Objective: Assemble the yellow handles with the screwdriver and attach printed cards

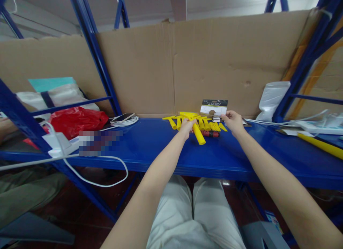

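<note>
My left hand (pixel 187 128) is closed around a yellow T-shaped plastic tool (pixel 199 135), its round handle pointing toward me. Behind it, several similar yellow T-shaped tools (pixel 205 125) lie in a row along the back of the shelf. Small yellow pointed pieces (pixel 215 126) are fanned out to their right. A dark red cylindrical tool (pixel 211 133) lies just in front of them. My right hand (pixel 233 121) has its fingers pinched by the lower right corner of a black-and-white printed card (pixel 210 108); what they grip is too small to tell. A small stack of pieces (pixel 216 119) sits beside those fingertips.
The blue metal shelf (pixel 150 149) backs onto tall cardboard (pixel 209 59). To the left are a phone (pixel 122 117), white cables, a red plastic bag (pixel 79 120) and a power strip (pixel 57 143). A white pouch (pixel 273 98) leans at the right. Another person's hand shows at far left.
</note>
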A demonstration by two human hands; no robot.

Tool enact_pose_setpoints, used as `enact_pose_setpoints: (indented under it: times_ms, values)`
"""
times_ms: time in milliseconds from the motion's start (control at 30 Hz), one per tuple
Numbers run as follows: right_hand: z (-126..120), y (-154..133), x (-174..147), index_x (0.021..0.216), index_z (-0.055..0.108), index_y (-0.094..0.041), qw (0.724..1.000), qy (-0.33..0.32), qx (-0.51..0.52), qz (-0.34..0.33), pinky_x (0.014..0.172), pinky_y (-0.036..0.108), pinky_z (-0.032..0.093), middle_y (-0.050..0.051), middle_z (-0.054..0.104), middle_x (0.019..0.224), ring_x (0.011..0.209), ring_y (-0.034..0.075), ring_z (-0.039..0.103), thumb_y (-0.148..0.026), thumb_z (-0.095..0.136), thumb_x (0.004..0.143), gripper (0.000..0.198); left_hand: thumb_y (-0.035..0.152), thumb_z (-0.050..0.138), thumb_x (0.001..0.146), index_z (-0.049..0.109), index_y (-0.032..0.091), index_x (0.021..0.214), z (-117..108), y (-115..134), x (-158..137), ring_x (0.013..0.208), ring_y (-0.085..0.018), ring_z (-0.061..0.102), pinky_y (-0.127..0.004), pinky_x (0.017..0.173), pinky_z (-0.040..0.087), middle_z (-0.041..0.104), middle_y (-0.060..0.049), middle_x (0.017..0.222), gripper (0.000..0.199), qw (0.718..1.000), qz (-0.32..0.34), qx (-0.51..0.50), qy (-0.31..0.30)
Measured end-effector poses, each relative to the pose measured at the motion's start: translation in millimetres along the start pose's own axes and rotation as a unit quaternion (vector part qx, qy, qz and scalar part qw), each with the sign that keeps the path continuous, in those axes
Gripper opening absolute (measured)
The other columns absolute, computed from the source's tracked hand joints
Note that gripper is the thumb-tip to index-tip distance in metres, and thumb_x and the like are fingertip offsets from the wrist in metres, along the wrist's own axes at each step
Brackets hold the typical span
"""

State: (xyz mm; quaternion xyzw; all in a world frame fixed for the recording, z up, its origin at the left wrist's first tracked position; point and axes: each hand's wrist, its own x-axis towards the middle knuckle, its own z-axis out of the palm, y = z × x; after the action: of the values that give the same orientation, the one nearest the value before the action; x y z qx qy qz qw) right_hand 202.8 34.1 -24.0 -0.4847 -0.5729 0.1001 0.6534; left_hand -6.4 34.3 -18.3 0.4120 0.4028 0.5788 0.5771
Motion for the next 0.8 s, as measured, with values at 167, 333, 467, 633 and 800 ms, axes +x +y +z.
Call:
enact_pose_setpoints:
  times_ms: [167,333,467,633,800]
  values:
    - [0.5,5.4,1.5,0.066,0.051,-0.021,0.999,-0.023,-0.033,0.002,0.058,0.028,0.04,0.0,0.054,0.062,0.059,0.014,0.048,-0.032,0.062,0.07,0.016,0.019,0.06,0.084,0.053,0.016,0.079,-10.3,9.0,12.2,0.03,-0.001,0.03,-0.015,0.035,0.024,0.044,0.008,0.05,0.009,0.98,0.019,-0.094,0.172]
    - [2.2,4.6,0.5,0.067,0.048,-0.021,0.996,-0.084,-0.016,0.019,0.057,0.027,0.039,-0.001,0.054,0.064,0.06,0.013,0.046,-0.035,0.062,0.071,0.02,0.017,0.052,0.089,0.051,0.017,0.091,-18.6,12.5,19.3,0.033,-0.002,0.035,-0.013,0.034,0.027,0.047,0.007,0.058,0.003,0.955,0.025,-0.137,0.261]
    - [3.0,2.3,-1.1,0.068,0.047,-0.022,0.992,-0.124,0.007,0.023,0.06,0.028,0.041,-0.002,0.052,0.064,0.059,0.013,0.046,-0.038,0.063,0.071,0.024,0.02,0.048,0.091,0.048,0.018,0.094,-20.2,12.2,22.4,0.035,-0.004,0.039,-0.014,0.033,0.028,0.051,0.004,0.065,0.003,0.947,0.025,-0.148,0.284]
    - [2.3,1.3,-1.6,0.069,0.047,-0.022,0.99,-0.134,0.023,0.023,0.063,0.029,0.044,-0.001,0.053,0.064,0.063,0.014,0.049,-0.04,0.065,0.071,0.025,0.022,0.05,0.09,0.047,0.019,0.093,-21.8,13.4,24.3,0.035,-0.005,0.041,-0.015,0.033,0.029,0.053,0.003,0.066,0.005,0.937,0.036,-0.159,0.31]
    - [1.1,-1.3,-1.7,0.07,0.048,-0.021,0.99,-0.132,0.02,0.038,0.066,0.03,0.045,-0.001,0.055,0.066,0.064,0.014,0.051,-0.037,0.063,0.075,0.023,0.024,0.049,0.09,0.047,0.019,0.101,-23.7,15.9,24.9,0.037,-0.007,0.046,-0.016,0.033,0.031,0.055,0.002,0.067,0.012,0.929,0.033,-0.168,0.329]
